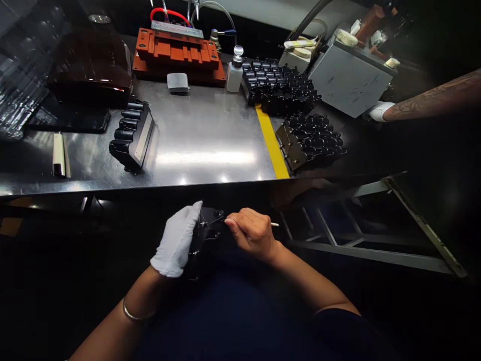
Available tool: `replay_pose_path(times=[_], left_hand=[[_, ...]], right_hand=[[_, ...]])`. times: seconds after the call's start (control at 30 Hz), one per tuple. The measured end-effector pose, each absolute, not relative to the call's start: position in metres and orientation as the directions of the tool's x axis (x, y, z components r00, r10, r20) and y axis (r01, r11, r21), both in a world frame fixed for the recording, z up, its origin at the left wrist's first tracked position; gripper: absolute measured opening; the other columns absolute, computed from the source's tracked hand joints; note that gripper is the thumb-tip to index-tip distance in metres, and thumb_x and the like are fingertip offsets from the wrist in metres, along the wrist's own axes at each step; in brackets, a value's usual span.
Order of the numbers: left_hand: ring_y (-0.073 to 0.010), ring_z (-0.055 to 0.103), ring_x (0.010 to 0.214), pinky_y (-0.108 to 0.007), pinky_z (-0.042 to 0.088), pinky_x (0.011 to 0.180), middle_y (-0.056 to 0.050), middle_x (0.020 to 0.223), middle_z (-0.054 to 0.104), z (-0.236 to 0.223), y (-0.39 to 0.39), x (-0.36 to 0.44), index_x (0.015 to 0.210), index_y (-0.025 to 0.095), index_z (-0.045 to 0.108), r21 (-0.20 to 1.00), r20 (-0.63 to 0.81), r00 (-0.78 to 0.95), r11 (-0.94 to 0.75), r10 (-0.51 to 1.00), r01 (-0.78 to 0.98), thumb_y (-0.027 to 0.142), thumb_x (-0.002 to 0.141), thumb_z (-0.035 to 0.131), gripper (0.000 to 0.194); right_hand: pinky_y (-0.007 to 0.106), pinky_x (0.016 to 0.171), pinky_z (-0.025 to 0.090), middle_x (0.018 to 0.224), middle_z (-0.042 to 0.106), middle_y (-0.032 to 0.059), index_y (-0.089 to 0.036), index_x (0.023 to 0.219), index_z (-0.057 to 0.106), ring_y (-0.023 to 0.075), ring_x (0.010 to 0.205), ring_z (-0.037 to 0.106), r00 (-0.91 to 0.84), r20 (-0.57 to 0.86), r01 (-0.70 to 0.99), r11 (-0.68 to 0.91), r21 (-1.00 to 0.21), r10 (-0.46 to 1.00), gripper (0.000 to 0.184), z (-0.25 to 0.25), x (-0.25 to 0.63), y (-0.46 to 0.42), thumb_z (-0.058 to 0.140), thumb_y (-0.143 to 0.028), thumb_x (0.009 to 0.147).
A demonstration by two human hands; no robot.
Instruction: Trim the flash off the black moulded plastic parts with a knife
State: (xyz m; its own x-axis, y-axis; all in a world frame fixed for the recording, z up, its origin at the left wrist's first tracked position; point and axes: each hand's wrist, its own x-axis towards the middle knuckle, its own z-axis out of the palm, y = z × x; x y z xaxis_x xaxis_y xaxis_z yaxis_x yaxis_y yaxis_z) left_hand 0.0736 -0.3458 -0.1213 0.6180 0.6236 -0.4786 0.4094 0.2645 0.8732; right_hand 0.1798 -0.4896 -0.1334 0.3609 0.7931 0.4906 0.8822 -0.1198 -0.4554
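L hand (176, 239), white-gloved, closed round a black molded part (205, 240), held up off the tabletop, in front of the person. R hand (252, 232), bare, fingers curled tight in a pinch on a thin white stick (274, 224), w/ fine tip right at the part's face.

Beyond, on steel tabletop (203, 135): white plastic bottle (234, 75) w/ metal top, contents can't tell. Black parts in tight rows (280, 85) sit behind yellow tape (271, 140), 2nd batch (308, 143) just beside it, single black part (132, 134) lying left. Orange fixture (176, 55) at back. Grey metal box (351, 75) far right, pale pads on top, co-worker's gloved hand (380, 111) just beside it.
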Motion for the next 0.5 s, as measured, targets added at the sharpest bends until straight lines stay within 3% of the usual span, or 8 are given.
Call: replay_pose_path(times=[0.2,0.4,0.5], left_hand=[[-0.0110,0.045,0.057,-0.022,0.040,0.053,0.004,0.061,0.054,-0.117,-0.350,0.071,0.066,0.018,0.059,0.885,-0.458,0.614,0.261,0.643,0.387,0.059,0.079,0.060,0.043],[-0.0096,0.044,0.054,-0.020,0.039,0.050,0.005,0.057,0.049,-0.113,-0.353,0.070,0.060,0.019,0.056,0.917,-0.395,0.572,0.275,0.719,0.289,0.055,0.078,0.063,0.041],[-0.0091,0.045,0.053,-0.019,0.039,0.047,0.005,0.056,0.050,-0.115,-0.354,0.069,0.061,0.018,0.057,0.912,-0.408,0.548,0.305,0.730,0.272,0.055,0.075,0.066,0.040]], right_hand=[[0.020,0.049,0.040,0.057,0.059,0.0006,-0.015,0.069,0.060,0.0078,0.049,0.050,0.280,0.357,0.605,0.125,-0.786,0.891,0.035,-0.124,0.185,-0.492,0.044,-0.027,0.098],[0.022,0.053,0.040,0.058,0.059,0.0018,-0.014,0.073,0.063,0.0092,0.052,0.051,0.346,0.422,0.733,0.039,-0.679,0.838,0.029,-0.119,0.187,-0.494,0.047,-0.023,0.095],[0.020,0.052,0.038,0.058,0.057,0.0004,-0.014,0.071,0.062,0.0077,0.051,0.048,0.318,0.331,0.680,0.030,-0.733,0.889,0.030,-0.116,0.187,-0.496,0.048,-0.023,0.095]])
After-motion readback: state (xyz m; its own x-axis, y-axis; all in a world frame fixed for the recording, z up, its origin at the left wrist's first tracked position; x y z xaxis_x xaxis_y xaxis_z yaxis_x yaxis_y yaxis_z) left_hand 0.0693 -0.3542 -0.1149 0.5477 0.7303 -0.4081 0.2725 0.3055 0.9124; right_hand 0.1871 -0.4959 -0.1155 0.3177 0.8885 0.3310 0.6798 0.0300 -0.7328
